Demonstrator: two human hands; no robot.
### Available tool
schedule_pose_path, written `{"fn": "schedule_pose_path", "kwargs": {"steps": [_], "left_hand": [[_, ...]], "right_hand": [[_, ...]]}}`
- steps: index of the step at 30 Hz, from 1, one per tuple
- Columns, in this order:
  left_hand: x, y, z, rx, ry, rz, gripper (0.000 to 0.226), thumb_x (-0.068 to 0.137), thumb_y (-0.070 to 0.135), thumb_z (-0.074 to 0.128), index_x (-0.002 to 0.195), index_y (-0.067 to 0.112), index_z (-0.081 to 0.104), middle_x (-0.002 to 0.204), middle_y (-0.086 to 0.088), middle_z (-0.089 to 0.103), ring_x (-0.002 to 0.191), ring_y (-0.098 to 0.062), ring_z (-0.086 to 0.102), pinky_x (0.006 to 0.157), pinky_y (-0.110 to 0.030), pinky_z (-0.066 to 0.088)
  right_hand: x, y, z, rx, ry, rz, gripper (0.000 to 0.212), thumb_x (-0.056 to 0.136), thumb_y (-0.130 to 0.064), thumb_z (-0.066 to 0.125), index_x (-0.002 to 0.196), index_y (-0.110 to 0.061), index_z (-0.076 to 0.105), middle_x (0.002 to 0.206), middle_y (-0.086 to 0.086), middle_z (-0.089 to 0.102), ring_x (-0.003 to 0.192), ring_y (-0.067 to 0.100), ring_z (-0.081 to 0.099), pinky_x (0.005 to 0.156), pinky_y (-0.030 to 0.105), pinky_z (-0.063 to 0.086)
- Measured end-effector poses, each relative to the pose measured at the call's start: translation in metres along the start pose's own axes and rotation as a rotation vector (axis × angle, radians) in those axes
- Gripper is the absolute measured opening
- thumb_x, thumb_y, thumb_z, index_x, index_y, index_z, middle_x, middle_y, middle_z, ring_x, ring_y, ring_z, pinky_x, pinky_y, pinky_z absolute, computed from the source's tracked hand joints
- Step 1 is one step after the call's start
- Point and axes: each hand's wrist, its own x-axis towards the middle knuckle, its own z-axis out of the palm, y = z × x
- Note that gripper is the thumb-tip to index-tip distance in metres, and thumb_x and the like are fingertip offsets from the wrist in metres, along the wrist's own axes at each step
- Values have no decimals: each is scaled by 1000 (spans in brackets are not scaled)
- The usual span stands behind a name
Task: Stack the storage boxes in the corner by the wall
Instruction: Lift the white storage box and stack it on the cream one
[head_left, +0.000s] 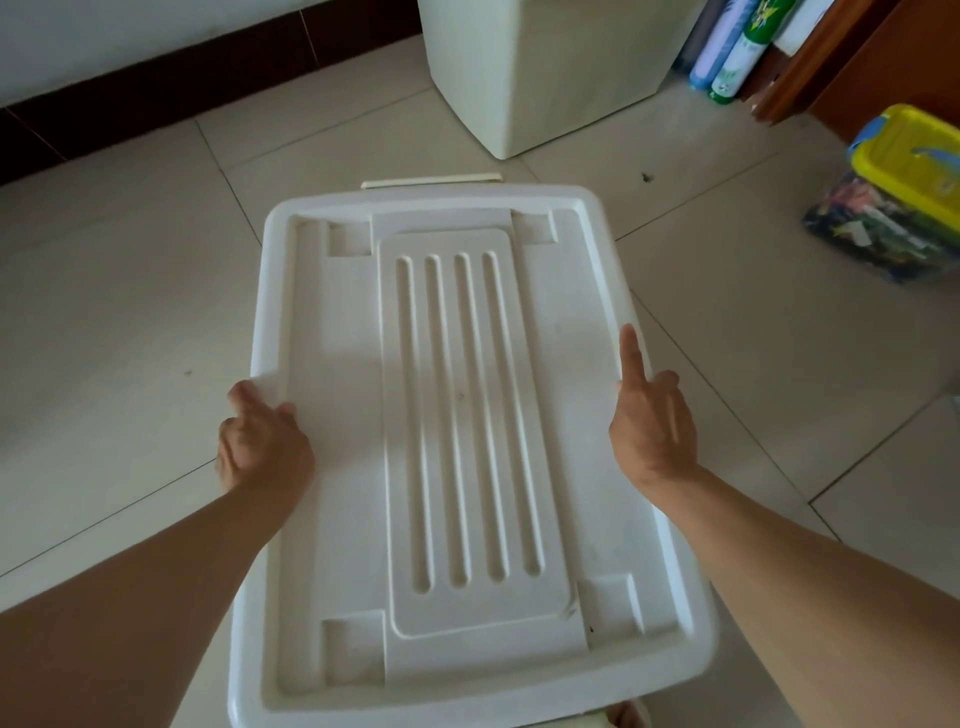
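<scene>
A large white storage box (457, 426) with a ribbed lid fills the middle of the head view, seen from above over the tiled floor. My left hand (262, 441) grips its left rim, fingers curled under the edge. On the right rim my right hand (649, 415) presses against the side with the index finger stretched along the edge. A smaller box with a yellow lid (906, 171) and colourful contents stands at the right. The wall with its dark skirting (156, 78) runs across the top left.
A cream plastic bin (545, 73) stands on the floor just beyond the white box. Spray cans and bottles (727, 52) lean by brown wooden furniture (852, 57) at the top right. Pale tiled floor (130, 260) stretches to the left towards the wall.
</scene>
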Motion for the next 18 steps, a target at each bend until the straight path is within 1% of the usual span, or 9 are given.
{"fn": "schedule_pose_path", "kwargs": {"steps": [4, 8, 18], "left_hand": [[-13, 25, -30, 10, 18, -7, 34, 98, 21, 37, 130, 8, 35, 123, -34, 52, 117, -49, 47, 99, -51, 36], [-29, 62, -66, 4, 20, 12, 35, 98, 22, 38, 131, 8, 35, 125, -33, 51, 119, -48, 47, 99, -49, 37], [-75, 183, -157, -35, 24, 97, 35, 98, 21, 39, 131, 9, 36, 124, -32, 52, 116, -46, 50, 96, -47, 41]], "right_hand": [[4, -1, -41, 5, 1, -18, 71, 96, -5, 42, 152, -27, 4, 108, 25, 50, 83, 38, 58, 73, 39, 47], [10, 1, -98, 9, 0, -28, 72, 95, -5, 42, 152, -27, 3, 108, 25, 51, 82, 38, 59, 74, 38, 48], [30, 20, -247, 29, 51, 23, 72, 96, -8, 43, 152, -27, 2, 108, 23, 53, 82, 34, 61, 76, 40, 50]]}}
